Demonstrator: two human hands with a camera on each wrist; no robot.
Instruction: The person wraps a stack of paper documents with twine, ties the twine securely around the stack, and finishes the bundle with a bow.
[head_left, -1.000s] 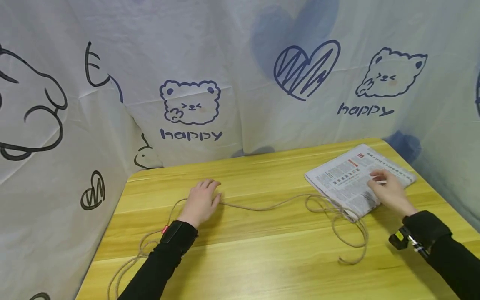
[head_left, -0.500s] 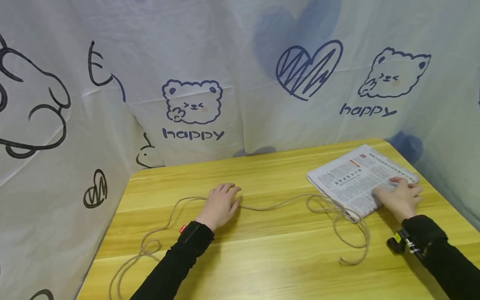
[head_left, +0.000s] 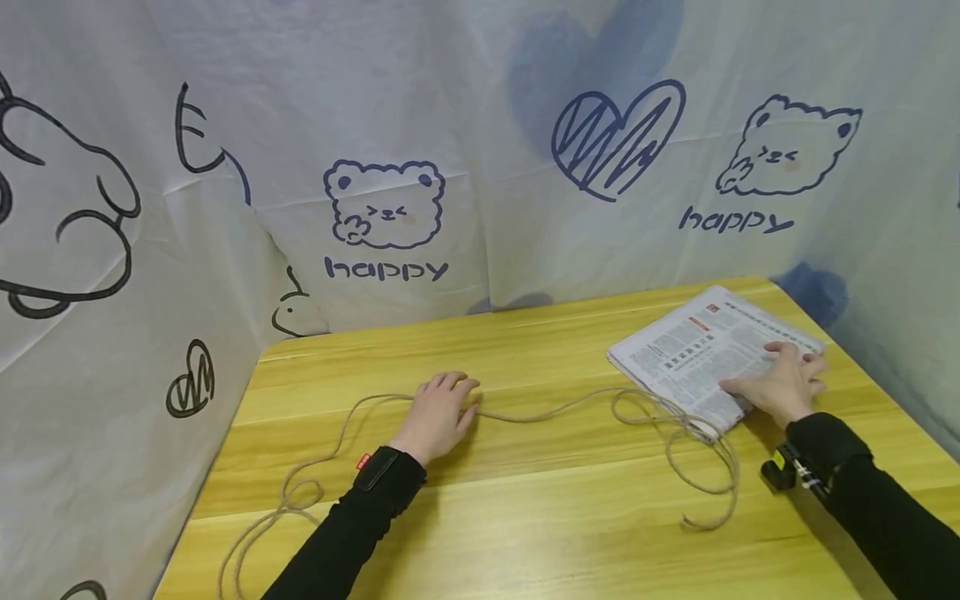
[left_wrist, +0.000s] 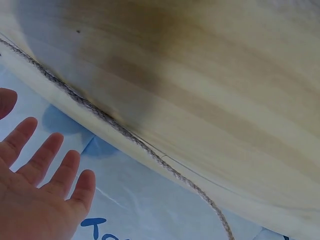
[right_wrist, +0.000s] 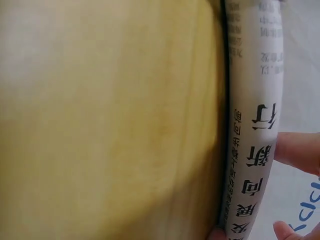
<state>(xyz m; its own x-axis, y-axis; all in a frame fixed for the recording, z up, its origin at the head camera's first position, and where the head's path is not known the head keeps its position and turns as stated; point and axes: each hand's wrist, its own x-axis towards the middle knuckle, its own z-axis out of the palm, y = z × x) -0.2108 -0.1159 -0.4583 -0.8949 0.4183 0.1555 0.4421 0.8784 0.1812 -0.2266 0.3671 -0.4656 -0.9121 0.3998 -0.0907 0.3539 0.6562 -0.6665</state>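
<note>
A thin braided cord [head_left: 528, 419] stretches across the wooden table, with loose loops at both ends. Over its middle, in the head view, is my left hand [head_left: 435, 417]. The left wrist view shows that hand's fingers [left_wrist: 64, 172] spread apart and holding nothing, with the cord [left_wrist: 145, 145] lying beside them. At the right, a folded newspaper [head_left: 693, 337] lies with its near corner among the cord's loops. My right hand [head_left: 780, 385] grips the newspaper's near right edge, thumb over its printed face. In the right wrist view, fingers [right_wrist: 299, 150] show behind the folded newspaper edge [right_wrist: 255, 150].
The yellow wood-grain table [head_left: 487, 517] has rounded far corners. White printed curtains [head_left: 495, 192] with bears and hearts hang close along its back and sides. Cameras strapped at the wrists sit near the dark sleeves.
My left hand has moved right along the cord, then stayed put. My right hand has reached the newspaper's edge and shifted the newspaper slightly left.
</note>
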